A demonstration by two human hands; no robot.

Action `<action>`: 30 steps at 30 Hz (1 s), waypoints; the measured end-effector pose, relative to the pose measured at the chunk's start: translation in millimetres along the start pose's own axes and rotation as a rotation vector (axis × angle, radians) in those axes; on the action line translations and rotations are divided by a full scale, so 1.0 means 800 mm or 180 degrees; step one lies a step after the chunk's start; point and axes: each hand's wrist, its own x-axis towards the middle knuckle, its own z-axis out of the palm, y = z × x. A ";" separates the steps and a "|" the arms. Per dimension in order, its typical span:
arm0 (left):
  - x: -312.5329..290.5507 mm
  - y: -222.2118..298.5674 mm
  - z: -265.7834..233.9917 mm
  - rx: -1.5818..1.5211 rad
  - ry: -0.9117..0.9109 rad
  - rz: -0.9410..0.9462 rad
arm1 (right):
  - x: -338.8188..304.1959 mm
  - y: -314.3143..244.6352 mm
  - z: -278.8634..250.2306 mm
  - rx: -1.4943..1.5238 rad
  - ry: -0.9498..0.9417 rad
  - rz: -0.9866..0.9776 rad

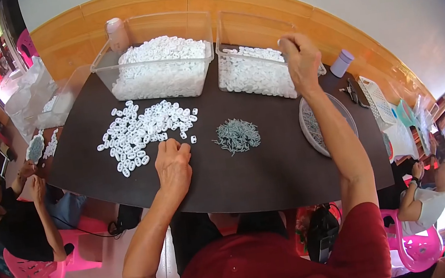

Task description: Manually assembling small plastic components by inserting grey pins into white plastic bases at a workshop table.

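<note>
My left hand (174,161) rests on the dark table, fingers curled; whatever they may hold is hidden. It lies at the near right edge of a spread of small white oval plastic pieces (130,133), each with two holes. My right hand (302,61) is raised over the right clear bin (264,93), its fingers pinched on a small white piece (279,42), mostly covered. White pieces (250,73) fill much of that bin. A heap of grey-green screws (238,136) sits between my arms. Under my right forearm stands a round clear tub (350,116) with more screws.
A larger clear bin (167,80) heaped with white pieces stands at the back left, a pink bottle (117,36) behind it. A purple bottle (342,63) and a white basket (376,102) are at the right. People sit on pink chairs (36,270) at both sides.
</note>
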 end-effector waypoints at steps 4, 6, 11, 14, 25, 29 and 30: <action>0.003 0.002 -0.003 0.0109 -0.0025 0.0096 | 0.024 0.022 0.011 -0.0685 -0.0403 -0.0221; 0.002 0.003 -0.001 0.0264 -0.0057 0.0175 | 0.014 0.031 0.007 -0.1068 -0.0355 -0.0575; -0.005 -0.003 -0.007 -0.0301 0.0024 0.0146 | -0.044 -0.047 -0.002 -0.0461 -0.0725 -0.0884; -0.011 0.018 -0.023 -0.1734 -0.0058 -0.0816 | -0.119 -0.094 0.002 0.0886 -0.1696 -0.0229; -0.020 0.063 -0.049 -0.3222 0.0206 -0.1482 | -0.191 -0.169 -0.006 0.2691 -0.2972 0.2248; -0.030 0.071 -0.055 -0.4160 0.0016 -0.2411 | -0.198 -0.173 -0.010 0.2775 -0.2849 0.2432; -0.033 0.076 -0.054 -0.4307 0.0032 -0.2430 | -0.203 -0.172 -0.010 0.2827 -0.2745 0.2501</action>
